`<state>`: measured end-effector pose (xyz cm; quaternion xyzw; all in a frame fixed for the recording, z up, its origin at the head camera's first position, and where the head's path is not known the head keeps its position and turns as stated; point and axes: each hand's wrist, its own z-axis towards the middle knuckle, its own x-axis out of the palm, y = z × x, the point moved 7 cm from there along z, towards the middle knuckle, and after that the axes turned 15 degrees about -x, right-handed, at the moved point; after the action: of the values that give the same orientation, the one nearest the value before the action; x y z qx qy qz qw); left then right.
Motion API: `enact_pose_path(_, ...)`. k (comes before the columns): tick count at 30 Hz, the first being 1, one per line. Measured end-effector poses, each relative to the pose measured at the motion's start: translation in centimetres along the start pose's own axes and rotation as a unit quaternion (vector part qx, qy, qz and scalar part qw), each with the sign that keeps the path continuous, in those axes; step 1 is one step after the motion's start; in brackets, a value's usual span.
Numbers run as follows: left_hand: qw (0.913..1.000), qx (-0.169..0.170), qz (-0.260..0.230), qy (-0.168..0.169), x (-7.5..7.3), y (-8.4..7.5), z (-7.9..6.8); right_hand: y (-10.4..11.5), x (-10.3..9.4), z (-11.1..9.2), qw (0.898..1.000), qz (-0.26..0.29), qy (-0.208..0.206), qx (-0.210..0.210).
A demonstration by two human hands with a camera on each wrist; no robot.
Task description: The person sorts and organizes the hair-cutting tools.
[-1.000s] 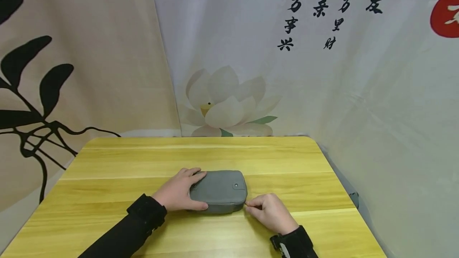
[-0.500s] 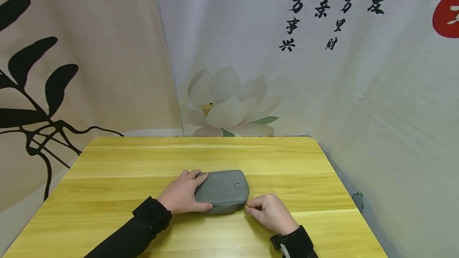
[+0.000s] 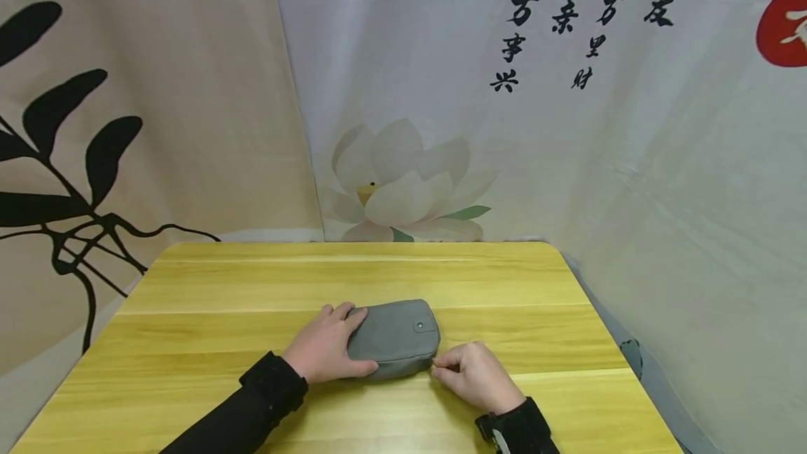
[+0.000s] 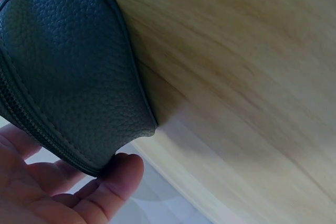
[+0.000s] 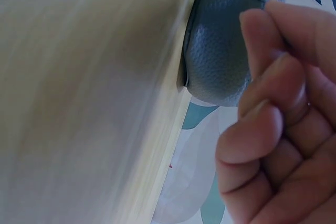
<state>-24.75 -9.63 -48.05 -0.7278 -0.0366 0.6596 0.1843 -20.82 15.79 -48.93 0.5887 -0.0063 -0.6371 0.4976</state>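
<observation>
A grey leather-look zip pouch (image 3: 397, 336) lies flat on the wooden table, a small snap on the right of its top. My left hand (image 3: 323, 350) grips its left end, thumb along the near side and fingers over the far side. The left wrist view shows the pebbled end and the zipper (image 4: 32, 121) along its edge. At the near right corner, my right hand (image 3: 480, 374) pinches with thumb and forefinger, apparently on the zipper pull, which the fingers hide. Its other fingers (image 5: 252, 135) are curled in the right wrist view.
The yellow wooden table (image 3: 252, 279) has rounded far corners. Behind it and to the right hangs a pale cloth backdrop (image 3: 403, 90) printed with a lotus, dark leaves and black characters.
My left hand and the pouch have shifted slightly right, and the pouch has turned a little. My right hand has stayed almost in place at the corner.
</observation>
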Motion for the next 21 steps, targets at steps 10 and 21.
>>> enact_pose_path(10,1.0,-0.005,0.006,-0.003,0.2,-0.25,-0.21,0.29,0.14,0.14,1.0,0.003,0.0,-0.005)
enact_pose_path(21,1.0,-0.003,-0.008,0.004,0.47,-0.42,-0.39,0.65,0.79,0.27,1.0,-0.006,0.009,-0.012)
